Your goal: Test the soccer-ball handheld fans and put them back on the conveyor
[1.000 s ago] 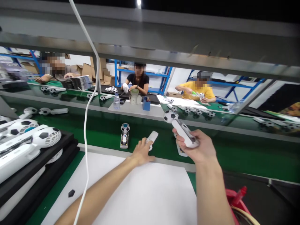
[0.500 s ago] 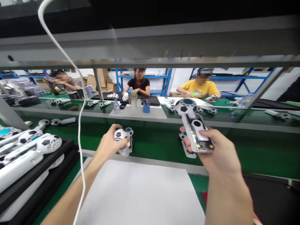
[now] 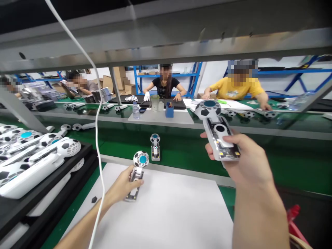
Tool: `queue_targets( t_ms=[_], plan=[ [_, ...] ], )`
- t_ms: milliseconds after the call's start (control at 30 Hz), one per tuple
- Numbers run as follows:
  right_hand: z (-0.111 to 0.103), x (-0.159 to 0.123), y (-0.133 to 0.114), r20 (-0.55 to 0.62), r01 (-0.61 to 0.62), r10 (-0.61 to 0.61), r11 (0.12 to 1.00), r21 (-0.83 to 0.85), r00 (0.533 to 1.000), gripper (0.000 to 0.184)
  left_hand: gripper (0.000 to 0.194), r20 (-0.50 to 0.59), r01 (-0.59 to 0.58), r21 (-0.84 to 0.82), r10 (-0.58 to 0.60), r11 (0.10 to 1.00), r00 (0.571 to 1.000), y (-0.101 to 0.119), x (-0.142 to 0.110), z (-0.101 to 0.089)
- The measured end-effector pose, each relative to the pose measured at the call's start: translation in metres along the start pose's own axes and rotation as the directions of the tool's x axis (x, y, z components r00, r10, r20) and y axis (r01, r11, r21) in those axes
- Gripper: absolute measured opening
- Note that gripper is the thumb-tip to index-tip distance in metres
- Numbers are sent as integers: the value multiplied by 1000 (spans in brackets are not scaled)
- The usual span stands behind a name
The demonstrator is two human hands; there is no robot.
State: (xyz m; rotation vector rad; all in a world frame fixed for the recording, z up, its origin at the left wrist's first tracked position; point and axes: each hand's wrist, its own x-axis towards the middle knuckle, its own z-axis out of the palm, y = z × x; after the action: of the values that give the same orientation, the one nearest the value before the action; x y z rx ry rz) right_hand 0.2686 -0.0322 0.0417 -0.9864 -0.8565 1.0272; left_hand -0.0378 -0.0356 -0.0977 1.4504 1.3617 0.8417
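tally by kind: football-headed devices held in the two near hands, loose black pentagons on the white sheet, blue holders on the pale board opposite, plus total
Football-headed devices held: 2
Black pentagon: 1
Blue holder: 1
Total: 4

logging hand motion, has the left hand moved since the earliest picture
Yes: the left hand has moved left and nearer, drawn back from the far edge of the white sheet to over it.

Soft light | white sheet (image 3: 176, 218) bright | upper corners dark | background slightly blurred | edges stretched
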Motion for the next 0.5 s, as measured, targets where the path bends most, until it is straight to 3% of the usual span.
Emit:
queue_targets(
  t_ms=[100,233,367,500],
  plan=[
    [8,1,7,42,8,-8,1000,-3,999,31,39,2,48,-179,-48,983,999,1,4,12],
    [19,1,18,102,68,-69,998,13,992,26,43,46,98,-451,-87,887,995,43,20,25],
    [28,-1,26,128,85,-87,996,24,988,28,31,131,71,-617,13,784,991,98,30,26],
    [35,-3,29,152,76,-66,995,-58,986,29,30,118,0,-729,125,684,985,122,23,27]
  ],
)
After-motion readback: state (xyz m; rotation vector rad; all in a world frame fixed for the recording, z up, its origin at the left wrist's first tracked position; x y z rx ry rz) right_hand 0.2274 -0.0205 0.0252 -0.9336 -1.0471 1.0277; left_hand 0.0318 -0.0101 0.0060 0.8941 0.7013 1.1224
